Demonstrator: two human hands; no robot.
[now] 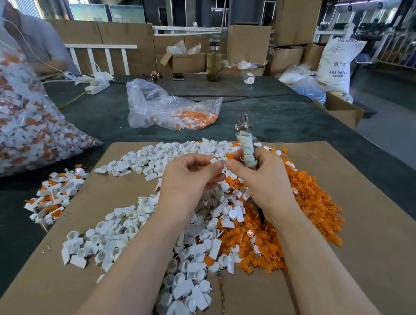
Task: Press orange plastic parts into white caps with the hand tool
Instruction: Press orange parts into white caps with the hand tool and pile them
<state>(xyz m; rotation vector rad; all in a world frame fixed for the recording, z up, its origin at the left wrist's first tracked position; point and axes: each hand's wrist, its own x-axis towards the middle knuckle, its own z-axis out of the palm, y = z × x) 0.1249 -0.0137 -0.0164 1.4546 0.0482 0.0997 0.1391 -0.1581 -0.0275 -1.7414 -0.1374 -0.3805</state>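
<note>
My left hand (189,178) pinches a small white cap (220,161) between thumb and fingertips above the piles. My right hand (260,180) grips the hand tool (246,144), a metal head on a cloth-wrapped handle that points up and away, while its thumb and forefinger meet the cap too. A small orange part (230,155) shows just above the right thumb. Under my hands a heap of loose white caps (134,225) spreads over the cardboard sheet (364,233), and a heap of orange parts (314,203) lies to the right.
A small pile of assembled white-and-orange pieces (54,194) sits at the cardboard's left edge. A big clear bag of pieces (21,127) stands far left, a smaller bag (171,109) behind. A bottle (213,63), boxes and a seated person (36,43) are at the back.
</note>
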